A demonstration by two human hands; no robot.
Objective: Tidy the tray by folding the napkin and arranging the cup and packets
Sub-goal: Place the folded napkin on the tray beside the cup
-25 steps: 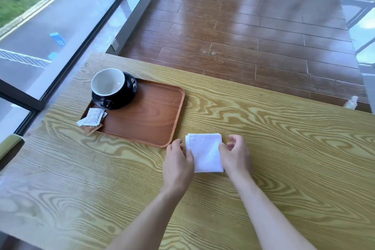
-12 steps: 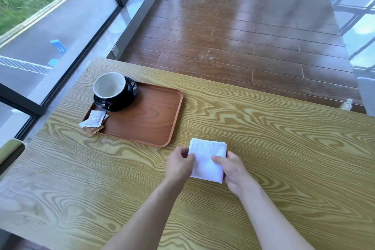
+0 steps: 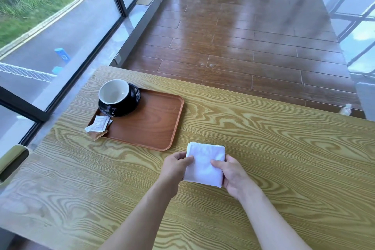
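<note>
Gripping one folded napkin (image 3: 205, 163), both hands' fingers (image 3: 187, 158); one cup (image 3: 114, 92), three packets (image 3: 98, 127) on one tray (image 3: 154, 128)

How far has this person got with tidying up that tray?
The napkin already looks folded into a small square, held at its sides by the left hand and right hand on the table, beside the tray. The cup sits on its saucer in a tray corner. The packets overhang the edge, still unarranged.
</note>
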